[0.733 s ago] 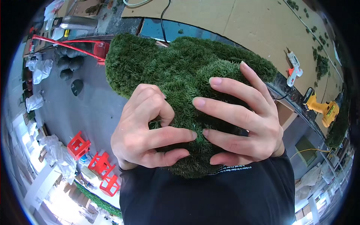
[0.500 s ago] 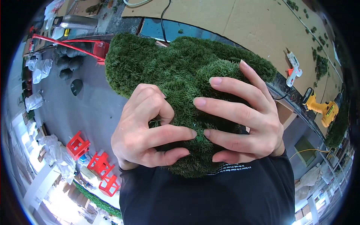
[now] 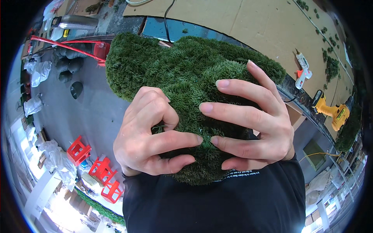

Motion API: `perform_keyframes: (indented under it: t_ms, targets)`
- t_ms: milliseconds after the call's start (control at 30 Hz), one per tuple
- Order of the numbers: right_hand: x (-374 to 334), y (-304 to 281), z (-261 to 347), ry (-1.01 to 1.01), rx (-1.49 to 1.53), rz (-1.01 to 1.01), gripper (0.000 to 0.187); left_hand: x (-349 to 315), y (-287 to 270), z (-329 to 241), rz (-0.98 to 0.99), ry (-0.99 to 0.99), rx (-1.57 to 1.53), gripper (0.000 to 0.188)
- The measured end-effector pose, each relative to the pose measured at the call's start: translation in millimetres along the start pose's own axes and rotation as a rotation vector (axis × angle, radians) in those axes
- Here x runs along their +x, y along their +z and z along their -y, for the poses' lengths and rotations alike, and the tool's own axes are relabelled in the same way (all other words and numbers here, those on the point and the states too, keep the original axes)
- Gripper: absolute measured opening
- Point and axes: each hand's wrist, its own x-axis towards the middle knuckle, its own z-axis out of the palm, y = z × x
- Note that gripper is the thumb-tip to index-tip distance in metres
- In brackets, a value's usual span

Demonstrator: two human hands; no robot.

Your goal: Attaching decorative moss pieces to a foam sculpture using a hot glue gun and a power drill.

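Note:
A large bushy mass of artificial green foliage [image 3: 155,62] lies between the table edge and my body, covering my chest in part. My left hand [image 3: 149,134] rests on its near left side, the rear fingers curled into the needles, with index finger and thumb stretched toward the middle. My right hand [image 3: 256,124] spreads over the right side, fingers apart and tips on the needles. Both index fingertips almost meet at a small gap in the foliage, where a brighter green spot shows. What lies beneath the needles there is hidden.
On the cardboard-covered table [image 3: 268,27] lie a white glue gun [image 3: 303,72], a yellow cordless drill [image 3: 334,110] and loose green tufts [image 3: 331,68]. A metal bottle [image 3: 75,22] lies at the far left. Red stools [image 3: 101,171] and dark pots [image 3: 76,89] stand on the floor at left.
The view has shifted very slightly. Both hands keep nearly the same pose on the foliage, index fingertips a touch farther apart.

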Motion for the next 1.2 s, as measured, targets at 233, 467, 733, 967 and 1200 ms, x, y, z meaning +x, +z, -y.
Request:
perform_keyframes:
  t_ms: [233,467,733,967,1200]
  targets:
    - [5,-2,8,0.051,-0.038,0.019,0.044,1,-2,-1,0.017,0.004,0.004,0.042]
    - [5,3,11,0.046,-0.070,-0.007,0.046,0,-2,1,0.015,0.006,-0.015,0.042]
    - [9,2,20,0.065,-0.161,0.036,0.044,-2,1,2,-0.011,0.025,-0.029,0.041]
    - [8,3,20,0.079,-0.166,0.048,0.040,-6,5,2,-0.028,-0.001,-0.034,0.044]
    - [6,1,16,0.077,-0.145,0.056,0.038,-10,7,3,-0.142,-0.050,-0.100,0.048]
